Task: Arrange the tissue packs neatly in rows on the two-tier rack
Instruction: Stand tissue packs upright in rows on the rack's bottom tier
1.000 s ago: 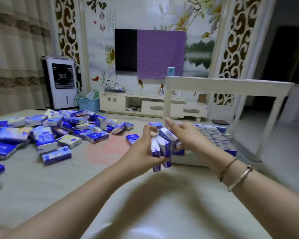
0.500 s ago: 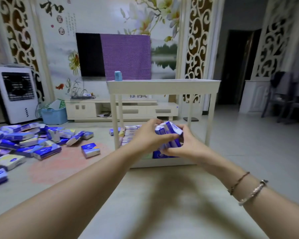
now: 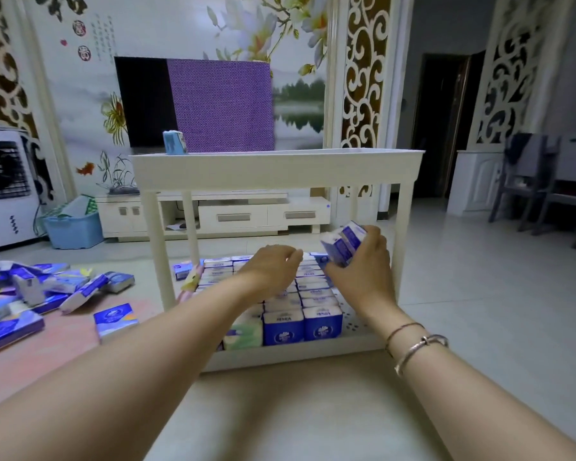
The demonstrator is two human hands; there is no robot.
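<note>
Head view: right hand [image 3: 363, 271] clamped on small bundle of blue-white tissue packs [image 3: 344, 242], tilted, above far-right end of white two-tier rack [image 3: 276, 168] lower shelf. Left hand [image 3: 273, 264] loosely curled over packed rows [image 3: 300, 294], holding nothing visible. Gap lies below, right of rows.

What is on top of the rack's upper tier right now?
One light blue tissue pack stands at the left end of the rack's upper tier. The raised front rim hides that tier's surface from this low angle, so anything lying flat behind it cannot be seen.

bare forearms, two right-wrist bracelets [image 3: 416, 344], perhaps metal
</note>
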